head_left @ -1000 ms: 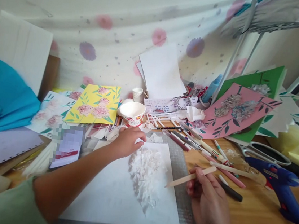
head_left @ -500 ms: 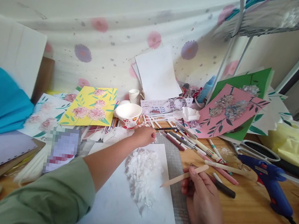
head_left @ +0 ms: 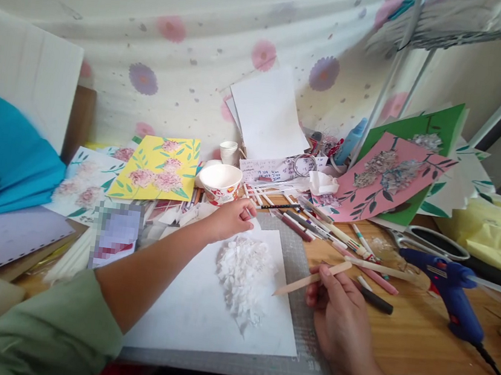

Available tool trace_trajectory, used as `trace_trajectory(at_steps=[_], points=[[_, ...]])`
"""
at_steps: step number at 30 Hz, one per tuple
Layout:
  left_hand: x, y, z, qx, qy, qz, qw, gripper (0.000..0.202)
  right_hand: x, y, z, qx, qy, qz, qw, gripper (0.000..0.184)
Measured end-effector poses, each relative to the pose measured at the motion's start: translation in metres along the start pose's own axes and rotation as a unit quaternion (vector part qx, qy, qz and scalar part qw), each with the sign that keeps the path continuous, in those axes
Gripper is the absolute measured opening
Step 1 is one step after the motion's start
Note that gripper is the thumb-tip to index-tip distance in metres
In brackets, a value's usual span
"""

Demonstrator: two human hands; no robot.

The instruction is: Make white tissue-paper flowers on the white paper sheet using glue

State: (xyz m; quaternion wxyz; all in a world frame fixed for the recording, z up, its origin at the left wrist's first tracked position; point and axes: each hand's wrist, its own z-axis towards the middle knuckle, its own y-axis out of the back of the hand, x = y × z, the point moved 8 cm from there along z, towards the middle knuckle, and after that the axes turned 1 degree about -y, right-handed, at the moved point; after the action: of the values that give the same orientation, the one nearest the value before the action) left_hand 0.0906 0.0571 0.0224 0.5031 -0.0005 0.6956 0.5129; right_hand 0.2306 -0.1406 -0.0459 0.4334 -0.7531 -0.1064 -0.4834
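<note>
A white sheet (head_left: 198,315) lies on a grey cutting mat (head_left: 305,340), with a cluster of crumpled white paper bits (head_left: 244,275) stuck in its middle. My left hand (head_left: 228,218) reaches over the sheet's far edge, fingers pinched on a small white paper piece (head_left: 255,223), just below a white paper bowl (head_left: 220,184). My right hand (head_left: 339,317) rests at the mat's right edge, closed on a flat wooden stick (head_left: 307,278) that points left toward the paper cluster.
Pens and pencils (head_left: 318,229) lie scattered behind the mat. A blue glue gun (head_left: 452,291) and scissors (head_left: 431,241) sit on the wooden table at right. Flower cards, a yellow one (head_left: 161,170) and a pink one (head_left: 388,180), lean at the back. Blue paper (head_left: 2,163) is piled left.
My left hand moved from the paper cluster up toward the bowl and now pinches a small white piece. The right hand with the stick has barely shifted.
</note>
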Motion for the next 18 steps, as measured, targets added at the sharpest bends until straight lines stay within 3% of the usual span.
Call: trace_trajectory(at_steps=[10,18], points=[[-0.007,-0.004,-0.044,0.042,0.022,-0.008,0.999,0.011,0.005,-0.003,-0.002,0.008,0.017,-0.015,1.000,0.029],[-0.038,0.012,-0.070,-0.031,-0.042,0.041,0.998,0.012,0.008,-0.002,-0.002,0.007,0.035,-0.012,0.999,0.026]])
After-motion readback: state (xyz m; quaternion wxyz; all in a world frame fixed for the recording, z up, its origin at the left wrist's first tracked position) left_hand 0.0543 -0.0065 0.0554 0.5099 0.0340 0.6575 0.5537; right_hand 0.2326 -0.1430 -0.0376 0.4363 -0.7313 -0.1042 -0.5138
